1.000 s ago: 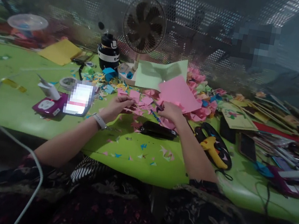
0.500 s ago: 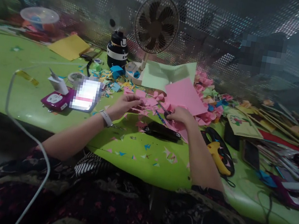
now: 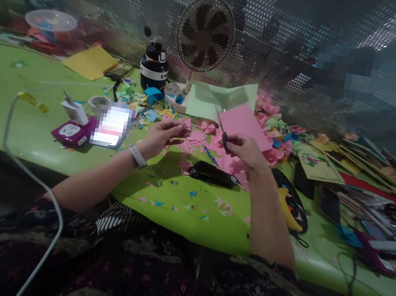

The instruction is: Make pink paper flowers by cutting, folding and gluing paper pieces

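Observation:
My left hand (image 3: 161, 136) is closed in a pinch on a small pink paper piece (image 3: 185, 124) held just above the green table (image 3: 13, 131). My right hand (image 3: 245, 150) is closed around small scissors (image 3: 222, 128), lifted off the table with the blades pointing up and to the left. The two hands sit apart, over a scatter of pink paper scraps (image 3: 199, 140). A pink paper sheet (image 3: 243, 123) lies just behind my right hand. A black stapler (image 3: 214, 174) rests on the table below the hands.
A small desk fan (image 3: 204, 37), a black bottle (image 3: 153, 71) and a pale green sheet (image 3: 216, 101) stand behind. A lit phone (image 3: 112, 126) and a cable lie left. A yellow glue gun (image 3: 288, 210), folded paper flowers (image 3: 275, 131), cards and pens crowd the right.
My right hand has risen off the table with the scissors, whose blades now point upward. My left hand has lifted the pink piece slightly. The view shifted a little.

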### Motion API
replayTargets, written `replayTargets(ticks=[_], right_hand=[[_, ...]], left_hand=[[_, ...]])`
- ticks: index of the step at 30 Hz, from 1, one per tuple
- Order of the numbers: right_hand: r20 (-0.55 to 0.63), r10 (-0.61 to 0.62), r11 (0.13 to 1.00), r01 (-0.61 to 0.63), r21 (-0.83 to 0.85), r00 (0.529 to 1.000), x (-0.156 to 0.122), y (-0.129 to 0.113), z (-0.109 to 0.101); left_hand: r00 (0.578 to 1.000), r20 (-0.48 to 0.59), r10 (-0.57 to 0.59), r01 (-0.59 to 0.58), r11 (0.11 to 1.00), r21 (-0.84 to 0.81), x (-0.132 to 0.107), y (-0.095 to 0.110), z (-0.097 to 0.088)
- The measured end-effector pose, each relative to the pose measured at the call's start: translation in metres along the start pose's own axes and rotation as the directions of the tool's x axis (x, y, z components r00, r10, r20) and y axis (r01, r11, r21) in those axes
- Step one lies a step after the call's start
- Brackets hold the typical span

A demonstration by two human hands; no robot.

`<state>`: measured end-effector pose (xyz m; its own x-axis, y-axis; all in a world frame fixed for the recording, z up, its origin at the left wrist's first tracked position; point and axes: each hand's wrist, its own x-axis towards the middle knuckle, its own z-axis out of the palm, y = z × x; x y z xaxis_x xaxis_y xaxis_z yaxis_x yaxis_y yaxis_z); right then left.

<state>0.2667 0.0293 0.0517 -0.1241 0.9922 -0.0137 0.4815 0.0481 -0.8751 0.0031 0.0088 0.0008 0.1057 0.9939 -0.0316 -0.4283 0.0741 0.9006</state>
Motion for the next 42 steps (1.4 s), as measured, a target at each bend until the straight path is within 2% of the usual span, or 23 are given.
replayTargets(ticks=[5,8,12,15,22,42], right_hand=[[0.157,-0.036,0.999,0.03,0.041,0.987,-0.017,-0.018,0.028],[0.211,-0.055,0.998,0.058,-0.009,0.976,-0.025,-0.026,0.04],[0.249,-0.07,0.986,0.105,-0.13,0.966,-0.03,-0.031,0.048],[0.273,-0.076,0.983,0.118,-0.142,0.959,-0.031,-0.03,0.05],[0.284,-0.079,0.982,0.124,-0.144,0.955,-0.03,-0.027,0.051],[0.212,-0.147,0.972,0.181,-0.148,0.966,-0.025,-0.017,0.053]], left_hand=[[0.999,0.007,0.038,-0.037,0.998,-0.06,-0.006,0.004,0.006],[0.998,0.012,0.056,-0.055,0.992,-0.117,-0.009,0.007,0.01],[0.998,0.032,0.059,-0.055,0.991,-0.12,-0.01,0.008,0.012],[0.997,0.051,0.057,-0.051,0.991,-0.124,-0.01,0.007,0.012],[0.997,0.067,0.041,-0.032,0.99,-0.134,-0.011,0.004,0.013],[0.997,0.066,0.038,-0.028,0.99,-0.139,-0.012,0.004,0.013]])
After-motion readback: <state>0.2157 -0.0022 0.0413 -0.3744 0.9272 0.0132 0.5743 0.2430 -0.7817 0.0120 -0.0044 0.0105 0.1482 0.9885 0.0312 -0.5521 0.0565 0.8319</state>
